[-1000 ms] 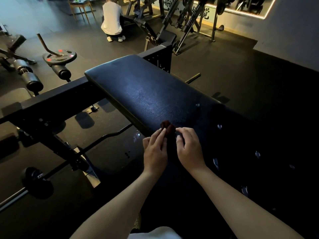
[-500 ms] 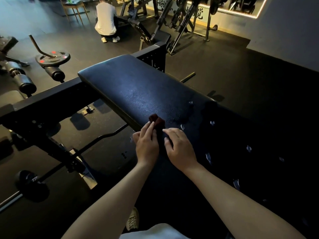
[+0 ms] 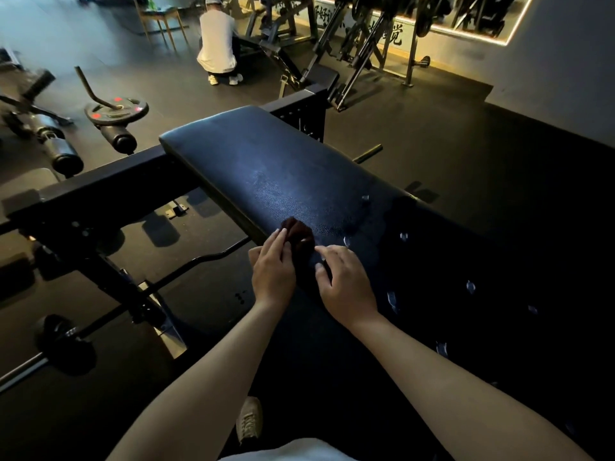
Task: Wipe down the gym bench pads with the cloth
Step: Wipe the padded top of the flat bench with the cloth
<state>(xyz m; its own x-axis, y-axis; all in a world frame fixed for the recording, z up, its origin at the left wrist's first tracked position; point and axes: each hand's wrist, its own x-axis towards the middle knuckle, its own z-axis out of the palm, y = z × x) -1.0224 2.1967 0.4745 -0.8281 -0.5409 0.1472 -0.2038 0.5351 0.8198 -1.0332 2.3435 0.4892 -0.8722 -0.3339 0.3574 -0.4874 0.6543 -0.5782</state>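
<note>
Here, the left fingers (image 3: 279,241) lie straight and close together, flat on the left side of the cloth (image 3: 298,231); the right fingers (image 3: 325,252) are bent, their tips at the cloth's right edge; whether they pinch it or only touch it I cannot tell. The cloth is a small, dark reddish bundle, bunched up between the two sets of fingertips; it sits on the near left edge of the bench pad (image 3: 283,168), with its darker lower part running down between the hands. The left hand (image 3: 273,272) and the right hand (image 3: 346,285) rest side by side, close but apart, both bare forearms reaching in from the bottom of the view. The pad is dark, grained and slightly glossy; its far end is rounded, and its near part falls into deep shadow with a few pale glints. A black frame beam (image 3: 100,188) runs off from the pad's left side; below it a bent barbell (image 3: 203,259) crosses above the dark floor (image 3: 449,144). A pale shoe (image 3: 249,419) shows between the forearms. Farther left a weight plate (image 3: 116,109) with red marks sits above a black roller pad (image 3: 118,139). At the back a person in a white top (image 3: 218,44) crouches by other machines, near a wooden chair (image 3: 159,18).
</note>
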